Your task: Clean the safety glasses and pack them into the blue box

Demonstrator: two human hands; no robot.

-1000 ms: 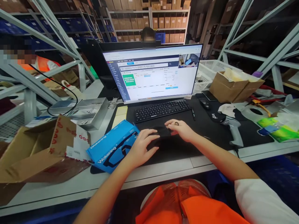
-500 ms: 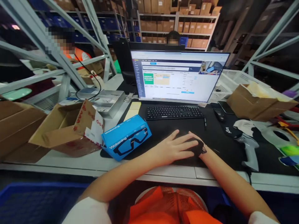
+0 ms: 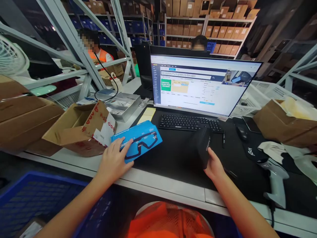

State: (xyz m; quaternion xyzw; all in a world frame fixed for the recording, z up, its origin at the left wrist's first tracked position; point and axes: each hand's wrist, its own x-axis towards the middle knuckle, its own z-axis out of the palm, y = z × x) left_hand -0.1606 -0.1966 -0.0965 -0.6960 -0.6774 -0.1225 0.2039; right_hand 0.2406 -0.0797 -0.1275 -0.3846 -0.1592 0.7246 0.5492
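— While the two hands work over the black mat surface (image 3: 178, 160), how many things do they touch?

— Two, one each. The left hand (image 3: 114, 159) lies on one flat blue cardboard box printed with black goggles (image 3: 141, 138). The right hand (image 3: 214, 165) holds one black soft pouch with grey lettering (image 3: 204, 143).

— How do the fingers sit?

— On the left, the fingers (image 3: 125, 145) are stretched out and slightly spread over the box's near-left corner, not wrapped round it. On the right, the hand is closed round the pouch's lower end, with the thumb on the near face. The other fingers are hidden behind it.

— Which way do the two things point?

— The blue box lies flat at the mat's left edge. Its long axis slants from the left hand away and to the right, the far end toward the one black keyboard (image 3: 189, 123). The pouch is held up on end, its long axis running up and away from the hand. Its upper end is just in front of the keyboard's near edge, and the lettering runs along its length.

— And around them?

— One open brown cardboard box with red print (image 3: 74, 127) sits just left of the blue box; whether they touch I cannot tell. One wide monitor (image 3: 203, 84) stands behind the keyboard. One black mouse (image 3: 241, 132) and one grey barcode scanner (image 3: 274, 172) lie to the right, well apart from the pouch. Two other people (image 3: 99, 53) are beyond the metal racking and the monitor.
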